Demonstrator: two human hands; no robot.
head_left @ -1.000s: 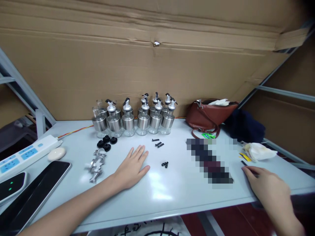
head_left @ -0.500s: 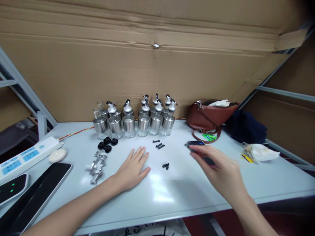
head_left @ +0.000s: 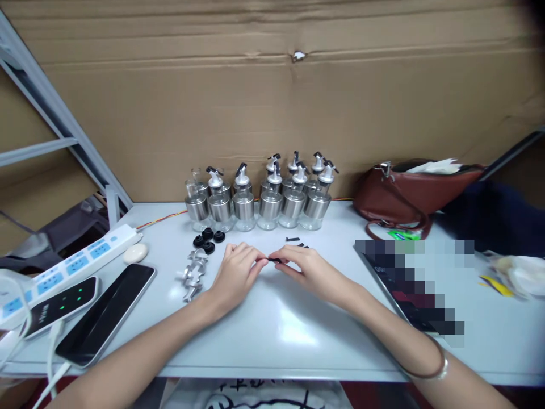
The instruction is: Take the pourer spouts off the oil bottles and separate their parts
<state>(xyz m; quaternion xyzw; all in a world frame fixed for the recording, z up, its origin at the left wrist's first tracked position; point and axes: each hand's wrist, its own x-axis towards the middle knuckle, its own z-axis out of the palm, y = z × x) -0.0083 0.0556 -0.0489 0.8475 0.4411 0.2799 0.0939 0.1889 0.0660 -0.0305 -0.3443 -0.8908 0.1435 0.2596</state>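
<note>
My left hand (head_left: 238, 271) and my right hand (head_left: 315, 275) meet above the middle of the table, fingertips pinched on the two ends of a small thin black lever (head_left: 275, 260). Just beyond them lie more black levers (head_left: 292, 239), partly hidden by my right hand. Left of my left hand is a group of silver pourer parts (head_left: 195, 275), with several black ribbed stoppers (head_left: 208, 241) behind it. Farther back stand glass bottles (head_left: 244, 209) with metal bands. Most wear silver pourer tops (head_left: 275, 178) with black flaps; at least one at the left end has none.
At left are a white power strip (head_left: 80, 262), a white rounded object (head_left: 135, 253), a device with green lights (head_left: 63, 307) and a black phone (head_left: 106, 315). Right are a brown bag (head_left: 417, 190), a partly pixelated dark device (head_left: 389, 278) and a white bundle (head_left: 530, 275). Cardboard (head_left: 255, 108) stands behind.
My right hand has come left from beside the dark device. My left hand has risen from lying flat; both now pinch a black lever. The view has shifted, and the small black pieces are out of sight.
</note>
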